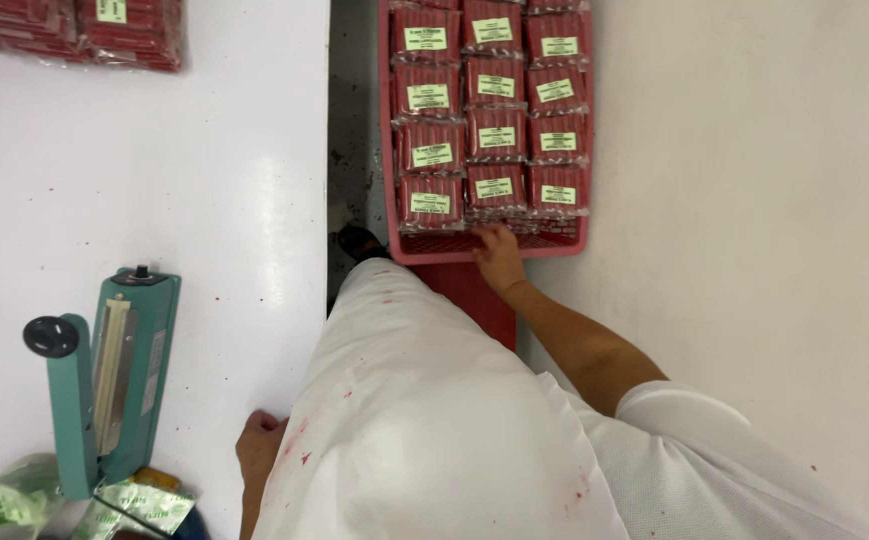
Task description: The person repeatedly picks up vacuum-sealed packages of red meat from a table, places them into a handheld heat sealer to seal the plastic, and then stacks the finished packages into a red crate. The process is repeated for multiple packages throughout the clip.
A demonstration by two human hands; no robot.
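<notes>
My right hand (499, 256) reaches down to the near edge of a red plastic crate (444, 248) on the floor, fingers on or just over its rim beside the packs. The crate holds several rows of clear packs of red sausages (495, 133), each with a pale green label. Whether the hand grips anything is hidden. My left hand (257, 443) rests on the edge of the white table (204, 180), mostly covered by my white, red-stained apron; its fingers look curled with nothing visible in them.
A teal heat sealer (114, 370) stands on the table at the left, with green labels and a bag (134, 505) at its base. More red sausage packs (104, 30) lie at the table's far left corner. A dark shoe (359, 242) shows beside the crate.
</notes>
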